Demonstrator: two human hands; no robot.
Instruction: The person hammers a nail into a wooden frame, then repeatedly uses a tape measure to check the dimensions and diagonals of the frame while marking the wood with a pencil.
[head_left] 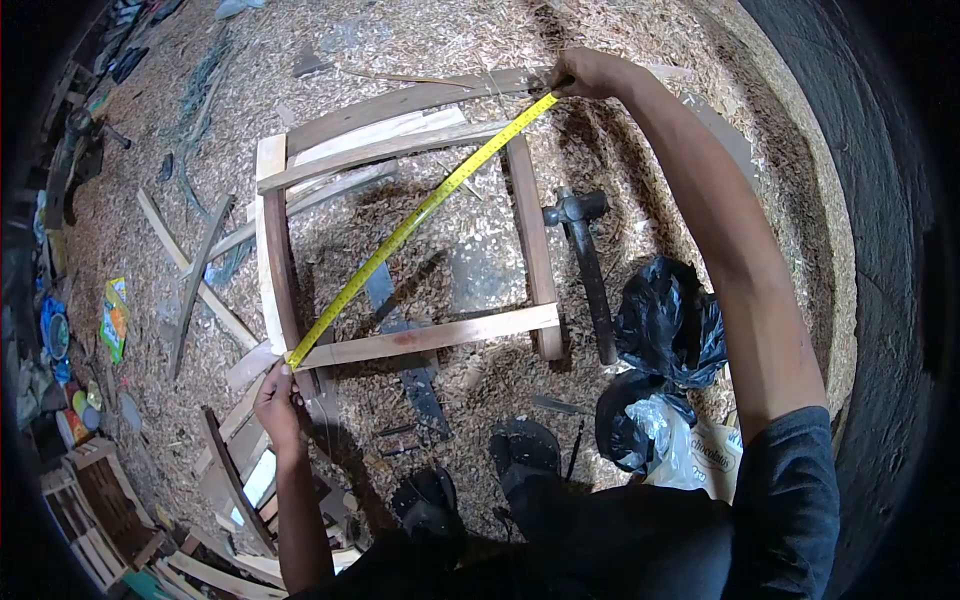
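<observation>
A yellow tape measure [425, 213] stretches diagonally across a wooden frame [430, 340] lying on the floor. Its lower end is pinched in my left hand [277, 402], close to the frame's near left corner. My right hand [580, 75] is closed round the other end, beyond the far right corner; the fingers partly hide what is gripped there. The frame is made of pale and darker wood strips joined at the corners. Just right of it lies a hammer [590, 270] with a dark handle.
Wood shavings cover the floor. Black plastic bags [670, 320] lie at the right, near my arm. Loose wood strips [190, 270] cross at the left, and a slatted wooden piece [100, 510] stands at lower left. My feet [525, 445] are at the near side.
</observation>
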